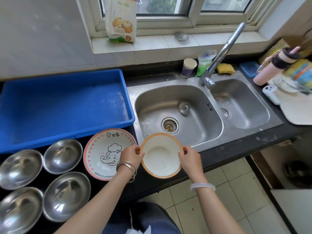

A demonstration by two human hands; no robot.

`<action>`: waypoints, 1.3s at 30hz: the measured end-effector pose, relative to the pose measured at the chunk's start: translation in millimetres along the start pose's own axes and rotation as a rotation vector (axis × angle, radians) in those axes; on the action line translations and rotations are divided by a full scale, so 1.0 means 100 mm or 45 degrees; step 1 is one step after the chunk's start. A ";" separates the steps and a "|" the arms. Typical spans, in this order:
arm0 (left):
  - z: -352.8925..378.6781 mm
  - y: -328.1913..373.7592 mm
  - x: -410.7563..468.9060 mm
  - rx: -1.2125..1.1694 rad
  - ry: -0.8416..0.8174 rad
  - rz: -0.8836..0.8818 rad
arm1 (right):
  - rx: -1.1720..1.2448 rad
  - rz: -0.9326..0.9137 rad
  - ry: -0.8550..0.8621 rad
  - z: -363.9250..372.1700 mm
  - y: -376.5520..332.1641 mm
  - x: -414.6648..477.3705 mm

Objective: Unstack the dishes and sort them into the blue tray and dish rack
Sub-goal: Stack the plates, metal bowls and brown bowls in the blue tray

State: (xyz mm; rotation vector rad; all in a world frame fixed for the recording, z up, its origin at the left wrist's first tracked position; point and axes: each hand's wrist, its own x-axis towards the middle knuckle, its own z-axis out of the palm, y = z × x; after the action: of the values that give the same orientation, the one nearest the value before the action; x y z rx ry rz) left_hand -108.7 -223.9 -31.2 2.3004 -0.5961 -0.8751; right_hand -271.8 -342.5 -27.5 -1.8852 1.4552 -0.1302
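Item: orange-rimmed white bowl (161,155), rigid, likely ceramic or melamine, light, smooth-glazed and so probably slippery, chip-prone at the rim. It is hovering over the surface's front edge, just in front of the sink (211,146). The left hand (130,155) and right hand (190,157) are pinching opposite rims, fingers clenched on it; best hold is there, thumbs inside. Alongside: elephant-print plate (103,154), four steel bowls (62,156), blue tray (67,130) sitting empty at the rear-left. The dish rack is seemingly out of view.

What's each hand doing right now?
Left hand: closed on the left rim of the orange-rimmed bowl.
Right hand: closed on its right rim.
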 end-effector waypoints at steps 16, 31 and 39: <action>-0.78 -0.55 -0.11 -0.085 0.445 -0.238 | -0.282 -0.572 -0.150 0.39 -0.87 0.14; -0.85 -0.82 -0.11 -0.242 0.350 -0.461 | -0.685 -0.640 -0.447 1.08 -1.41 0.40; -1.08 -0.90 -0.17 -0.407 0.568 -0.455 | -0.552 -0.714 -0.451 0.88 -1.58 0.40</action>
State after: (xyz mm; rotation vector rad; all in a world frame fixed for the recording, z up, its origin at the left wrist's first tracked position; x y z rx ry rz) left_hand -26.3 -109.3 -18.7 2.2276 0.1431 -0.5289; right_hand -88.2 -321.1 -10.2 -2.4774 0.7259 0.2663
